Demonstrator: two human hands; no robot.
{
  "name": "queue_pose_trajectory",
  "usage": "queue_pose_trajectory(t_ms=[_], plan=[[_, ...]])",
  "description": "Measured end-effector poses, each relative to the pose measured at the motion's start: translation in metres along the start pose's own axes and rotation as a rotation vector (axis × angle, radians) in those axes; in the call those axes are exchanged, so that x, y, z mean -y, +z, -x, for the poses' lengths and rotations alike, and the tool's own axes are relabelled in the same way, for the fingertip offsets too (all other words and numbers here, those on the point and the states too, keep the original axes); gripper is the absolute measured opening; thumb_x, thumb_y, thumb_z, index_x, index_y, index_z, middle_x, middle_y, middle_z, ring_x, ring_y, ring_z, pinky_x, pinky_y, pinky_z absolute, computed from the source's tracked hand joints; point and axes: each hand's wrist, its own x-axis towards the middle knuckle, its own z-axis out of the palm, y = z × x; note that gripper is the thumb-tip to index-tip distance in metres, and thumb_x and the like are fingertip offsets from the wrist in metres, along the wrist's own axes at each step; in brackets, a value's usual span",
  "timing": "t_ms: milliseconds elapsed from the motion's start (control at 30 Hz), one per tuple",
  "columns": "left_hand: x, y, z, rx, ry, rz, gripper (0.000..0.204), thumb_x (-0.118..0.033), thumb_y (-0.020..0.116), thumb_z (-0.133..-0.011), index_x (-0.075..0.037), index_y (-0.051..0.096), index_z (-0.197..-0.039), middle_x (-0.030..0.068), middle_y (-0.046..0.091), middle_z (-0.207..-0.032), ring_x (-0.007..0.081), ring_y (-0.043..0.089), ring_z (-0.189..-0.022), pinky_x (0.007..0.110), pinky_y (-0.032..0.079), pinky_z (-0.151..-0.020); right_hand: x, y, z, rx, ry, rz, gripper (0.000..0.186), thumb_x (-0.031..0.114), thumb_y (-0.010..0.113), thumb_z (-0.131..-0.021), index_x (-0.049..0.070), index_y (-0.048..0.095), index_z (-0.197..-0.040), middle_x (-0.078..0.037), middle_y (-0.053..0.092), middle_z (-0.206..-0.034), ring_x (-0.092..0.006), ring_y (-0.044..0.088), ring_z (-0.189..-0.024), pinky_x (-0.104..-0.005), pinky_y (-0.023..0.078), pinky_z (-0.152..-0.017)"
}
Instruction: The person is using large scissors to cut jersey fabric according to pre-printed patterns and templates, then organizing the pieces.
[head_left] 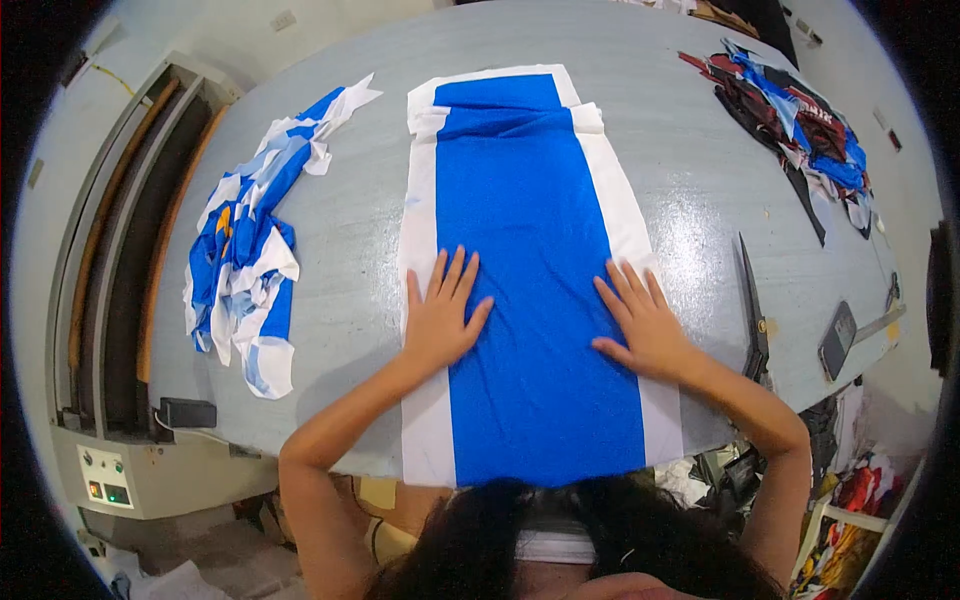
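Observation:
A long piece of blue fabric (520,220) with white side borders lies spread down the middle of the grey table, its near end reaching the table's front edge. Toward its far end the cloth is folded or bunched crosswise, and faint wrinkles run across its middle. My left hand (441,312) rests flat on the left border and blue part, fingers spread. On the opposite side, my right hand (640,322) lies flat over the right edge of the blue, fingers also apart. Neither hand grips anything.
Blue and white fabric scraps (250,250) lie at left, beside a small black box (188,412). Dark, red and blue scraps (800,120) are heaped far right. Large black scissors (752,320) and a phone (838,338) lie at right. A roller machine (130,260) stands left of the table (345,230).

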Motion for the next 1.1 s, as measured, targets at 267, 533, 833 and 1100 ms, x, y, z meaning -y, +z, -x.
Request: queue_pose_trajectory(t_ms=[267,533,833,1100], plan=[[0.063,0.011,-0.127,-0.255,0.07,-0.032,0.051,-0.043,0.037,-0.09,-0.011,0.039,-0.13,0.0133,0.033,-0.137,0.0292,0.028,-0.128,0.054,0.014,-0.103,-0.072,0.014,-0.128,-0.343,0.049,0.219,0.063,0.045,0.046,-0.085,0.009,0.031,-0.133,-0.014,0.028,-0.139,-0.035,0.025,-0.128,-0.0483,0.018,-0.105],[0.022,-0.022,0.028,-0.031,0.122,-0.023,0.049,-0.038,0.039,-0.09,-0.013,0.036,-0.133,0.015,0.028,-0.139,0.0298,0.026,-0.129,0.05,0.014,-0.104,0.005,-0.001,0.03,-0.108,0.041,-0.029,0.059,0.029,0.054,-0.083,0.008,0.032,-0.132,-0.015,0.027,-0.139,-0.0346,0.021,-0.13,-0.0478,0.018,-0.105],[-0.062,-0.027,0.003,-0.086,0.451,0.249,0.032,-0.024,0.049,-0.087,-0.013,0.053,-0.117,0.0113,0.042,-0.131,0.0285,0.035,-0.124,0.046,0.026,-0.101,0.009,-0.035,0.184,-0.383,0.587,0.071,0.036,0.007,0.054,-0.079,0.001,0.048,-0.114,-0.019,0.043,-0.12,-0.0363,0.041,-0.112,-0.0434,0.033,-0.094],[-0.105,0.027,-0.045,-0.073,0.532,0.283,0.031,-0.024,0.047,-0.087,-0.014,0.053,-0.116,0.0103,0.044,-0.129,0.0298,0.035,-0.123,0.047,0.026,-0.101,-0.033,-0.039,0.226,-0.384,0.781,-0.141,0.036,0.009,0.057,-0.075,-0.003,0.046,-0.108,-0.021,0.053,-0.1,-0.0361,0.05,-0.099,-0.0393,0.039,-0.087]])
